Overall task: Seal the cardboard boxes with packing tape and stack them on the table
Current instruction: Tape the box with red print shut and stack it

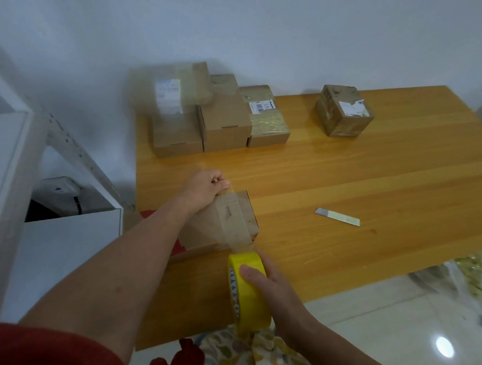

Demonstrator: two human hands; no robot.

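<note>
- Cardboard boxes (224,123) sat on a wooden table (370,172), the broadest thing in view, which filled the middle and right of the scene below a pale wall.
- A white shelf unit (59,243) stood against the table's left edge.
- The boxes at the far left corner of the table stood side by side and touching. The one at the right end of the group bore a barcode label (261,105). The left end was too blurred to count.
- A lone box (344,110), with a torn white label on top, stood well apart from them to the right, near the far edge.
- The near box (209,232), the one under the hands, lay at the table's front left, just beside the shelf unit, partly hidden by the left forearm.
- A red sleeve (49,353) covered the upper left arm at the bottom corner.
- The tape roll (249,291), yellow, was held upright just off the near box's front corner.
- A clear strip of tape (230,218) ran from the roll over the top of the near box to its far edge.
- The right hand (268,282) gripped the roll, thumb pressed on its outer face. The other fingers were hidden behind it.
- The left hand (204,189) was curled at the far top edge of the near box, fingertips pinching the end of the strip.
- A small flat blade (336,216) lay by itself on the table, to the right of the near box.
</note>
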